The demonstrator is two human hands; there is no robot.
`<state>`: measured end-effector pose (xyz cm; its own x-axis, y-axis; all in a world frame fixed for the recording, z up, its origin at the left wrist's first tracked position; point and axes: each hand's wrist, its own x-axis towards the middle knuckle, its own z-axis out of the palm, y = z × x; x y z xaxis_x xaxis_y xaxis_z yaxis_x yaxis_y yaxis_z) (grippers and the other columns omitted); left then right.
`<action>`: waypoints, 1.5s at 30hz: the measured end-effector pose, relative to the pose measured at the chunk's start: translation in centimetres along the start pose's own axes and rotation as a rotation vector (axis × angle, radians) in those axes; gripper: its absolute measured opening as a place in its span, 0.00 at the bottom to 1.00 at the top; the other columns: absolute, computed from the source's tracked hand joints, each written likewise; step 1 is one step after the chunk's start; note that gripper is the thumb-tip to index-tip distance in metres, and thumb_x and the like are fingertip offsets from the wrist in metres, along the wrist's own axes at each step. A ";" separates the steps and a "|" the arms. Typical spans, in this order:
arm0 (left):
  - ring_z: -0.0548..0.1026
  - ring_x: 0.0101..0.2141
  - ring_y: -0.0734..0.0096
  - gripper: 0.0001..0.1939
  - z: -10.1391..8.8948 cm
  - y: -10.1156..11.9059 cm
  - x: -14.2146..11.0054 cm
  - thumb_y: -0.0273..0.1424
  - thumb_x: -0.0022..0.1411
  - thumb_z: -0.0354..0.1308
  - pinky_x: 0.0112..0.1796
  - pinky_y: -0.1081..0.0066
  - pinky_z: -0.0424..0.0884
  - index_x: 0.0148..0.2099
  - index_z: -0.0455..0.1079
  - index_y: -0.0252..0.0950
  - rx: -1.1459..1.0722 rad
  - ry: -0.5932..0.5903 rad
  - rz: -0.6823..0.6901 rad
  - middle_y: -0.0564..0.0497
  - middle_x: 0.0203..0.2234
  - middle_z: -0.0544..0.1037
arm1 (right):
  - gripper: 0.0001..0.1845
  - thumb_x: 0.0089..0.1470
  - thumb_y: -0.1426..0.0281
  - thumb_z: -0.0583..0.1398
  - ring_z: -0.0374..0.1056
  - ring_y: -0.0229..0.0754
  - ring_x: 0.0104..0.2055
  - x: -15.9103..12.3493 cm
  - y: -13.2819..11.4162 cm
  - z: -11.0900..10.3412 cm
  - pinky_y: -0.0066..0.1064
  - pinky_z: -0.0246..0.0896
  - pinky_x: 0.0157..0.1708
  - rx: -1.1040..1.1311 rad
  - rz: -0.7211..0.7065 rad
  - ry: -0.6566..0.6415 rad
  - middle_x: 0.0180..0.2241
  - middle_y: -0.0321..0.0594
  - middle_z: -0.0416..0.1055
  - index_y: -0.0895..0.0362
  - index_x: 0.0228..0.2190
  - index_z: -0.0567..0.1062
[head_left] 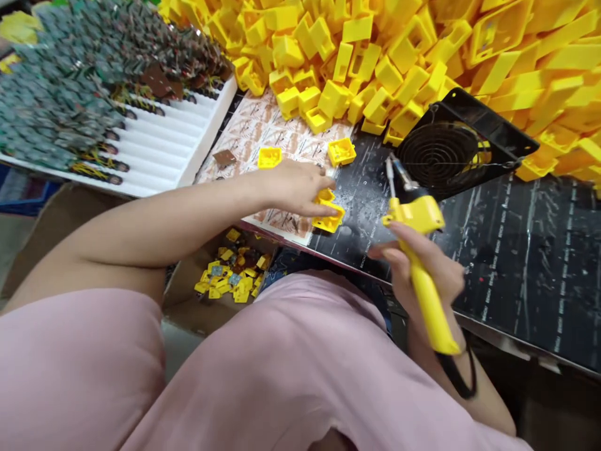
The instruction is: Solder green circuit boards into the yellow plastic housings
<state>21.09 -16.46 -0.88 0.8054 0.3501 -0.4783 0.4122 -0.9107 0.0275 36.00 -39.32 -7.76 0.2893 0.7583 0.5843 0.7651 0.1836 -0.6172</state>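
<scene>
My right hand [427, 269] is wrapped round the yellow handle of a soldering gun [416, 214], whose metal tip points up and away over the black table surface. A black cord hangs from the handle's lower end by my wrist. My left hand [300, 188] reaches across the patterned sheet, thumb and fingers on a small open yellow plastic case [328, 220]; part of the case is hidden under the hand. Just beyond the fingers lies another yellow case [342, 151] with parts inside. A third yellow case [270, 158] rests behind my left wrist.
Yellow cases [328, 97] are heaped along the back. A black fan [436, 156] leans before them at the right. At the left, a white ridged tray [164, 144] carries many wired circuit boards [56, 94]. Below the table edge, a cardboard box [188, 300] contains yellow pieces.
</scene>
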 end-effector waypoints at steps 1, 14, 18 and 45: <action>0.75 0.58 0.44 0.38 0.6 0.3 -0.2 0.58 0.71 0.47 0.53 0.55 0.73 0.69 0.66 0.38 0.001 0.039 0.013 0.37 0.60 0.75 | 0.11 0.67 0.66 0.63 0.79 0.37 0.31 0.1 0.0 0.5 0.27 0.77 0.36 -0.030 -0.051 -0.053 0.35 0.33 0.82 0.48 0.50 0.78; 0.65 0.67 0.44 0.41 4.6 -2.8 -1.7 0.50 0.70 0.54 0.66 0.53 0.64 0.75 0.56 0.32 -0.070 0.218 0.164 0.34 0.70 0.65 | 0.22 0.65 0.60 0.64 0.77 0.49 0.44 1.0 1.6 6.5 0.40 0.74 0.46 -0.118 -0.199 -0.238 0.45 0.42 0.79 0.50 0.57 0.69; 0.72 0.60 0.44 0.31 5.8 -2.1 -1.8 0.41 0.72 0.55 0.59 0.52 0.71 0.72 0.63 0.33 -0.051 0.288 0.186 0.34 0.62 0.73 | 0.25 0.63 0.57 0.65 0.77 0.49 0.45 0.4 2.7 4.6 0.40 0.73 0.48 -0.221 -0.142 -0.197 0.48 0.42 0.79 0.49 0.58 0.69; 0.72 0.62 0.46 0.38 9.4 -1.7 -5.3 0.47 0.69 0.57 0.63 0.51 0.67 0.73 0.59 0.32 -0.259 0.526 0.028 0.34 0.64 0.73 | 0.26 0.63 0.55 0.66 0.75 0.53 0.51 0.9 2.1 4.6 0.56 0.56 0.67 -0.222 -0.247 -0.246 0.47 0.43 0.79 0.49 0.57 0.68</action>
<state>12.08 -18.84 -6.64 0.8932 0.4491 0.0240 0.4254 -0.8610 0.2788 35.26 -35.39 -10.99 -0.0444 0.8403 0.5403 0.9074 0.2602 -0.3301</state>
